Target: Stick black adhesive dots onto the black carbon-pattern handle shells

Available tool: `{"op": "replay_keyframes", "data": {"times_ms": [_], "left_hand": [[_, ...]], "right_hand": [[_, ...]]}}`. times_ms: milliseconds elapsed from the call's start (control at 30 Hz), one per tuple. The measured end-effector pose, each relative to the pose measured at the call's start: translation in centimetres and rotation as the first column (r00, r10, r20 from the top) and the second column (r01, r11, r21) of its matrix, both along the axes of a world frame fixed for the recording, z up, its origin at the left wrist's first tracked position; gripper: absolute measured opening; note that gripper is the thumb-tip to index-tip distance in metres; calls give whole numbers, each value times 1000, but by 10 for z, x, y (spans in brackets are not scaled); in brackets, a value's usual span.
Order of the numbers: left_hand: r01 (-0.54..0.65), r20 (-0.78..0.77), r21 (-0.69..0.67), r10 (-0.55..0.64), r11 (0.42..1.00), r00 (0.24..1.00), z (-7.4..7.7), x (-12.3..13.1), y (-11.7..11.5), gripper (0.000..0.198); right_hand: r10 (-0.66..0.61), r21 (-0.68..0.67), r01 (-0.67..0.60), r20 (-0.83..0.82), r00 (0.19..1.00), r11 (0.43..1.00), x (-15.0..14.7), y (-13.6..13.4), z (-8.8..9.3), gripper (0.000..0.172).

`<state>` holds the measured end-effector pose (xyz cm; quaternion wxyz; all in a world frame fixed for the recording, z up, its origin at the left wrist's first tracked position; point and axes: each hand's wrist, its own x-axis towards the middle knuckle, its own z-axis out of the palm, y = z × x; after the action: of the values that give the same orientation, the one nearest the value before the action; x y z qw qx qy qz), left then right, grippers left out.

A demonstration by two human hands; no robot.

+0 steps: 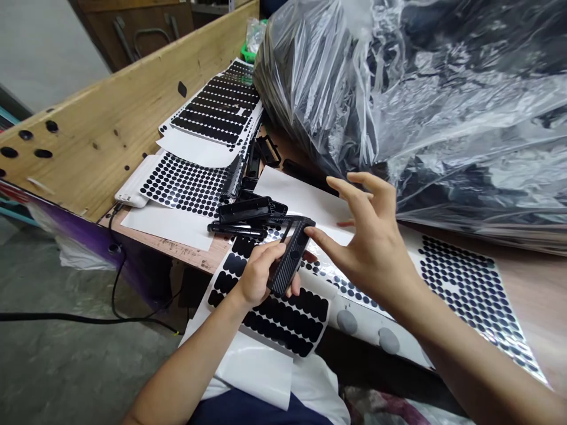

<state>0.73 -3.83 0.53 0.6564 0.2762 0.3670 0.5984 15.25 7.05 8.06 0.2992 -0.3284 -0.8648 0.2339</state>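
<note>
Your left hand [258,275] grips the black case [289,262] above the black-patterned sheet [290,321] | your right hand [376,239] spread, thumb perhaps touching the case's end | loosening your left grip could drop it

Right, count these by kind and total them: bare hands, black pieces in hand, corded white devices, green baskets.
Bare hands, left hand and right hand: 2
Held black piece: 1
Corded white device: 1
Green basket: 1
Total: 5

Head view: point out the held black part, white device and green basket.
Held black part [289,262]: head view, on its textured face.
White device [137,182]: head view, on its top.
Green basket [248,56]: head view, on its wall.
</note>
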Motion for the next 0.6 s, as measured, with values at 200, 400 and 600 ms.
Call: {"op": "replay_keyframes", "data": {"times_ms": [200,400,600], "left_hand": [[-85,-2,31,85,996,996,1,2,0,56],[-248,206,-22,247,968,947,8,1,1,49],[-271,236,-58,277,961,931,10,3,1,55]], "right_hand": [[47,-239,-47,-5,999,970,-14,31,-27,36],[213,-173,-179,206,955,969,-4,37,-48,24],[-84,-849,-105,-173,981,518,35,9,-19,42]]}}
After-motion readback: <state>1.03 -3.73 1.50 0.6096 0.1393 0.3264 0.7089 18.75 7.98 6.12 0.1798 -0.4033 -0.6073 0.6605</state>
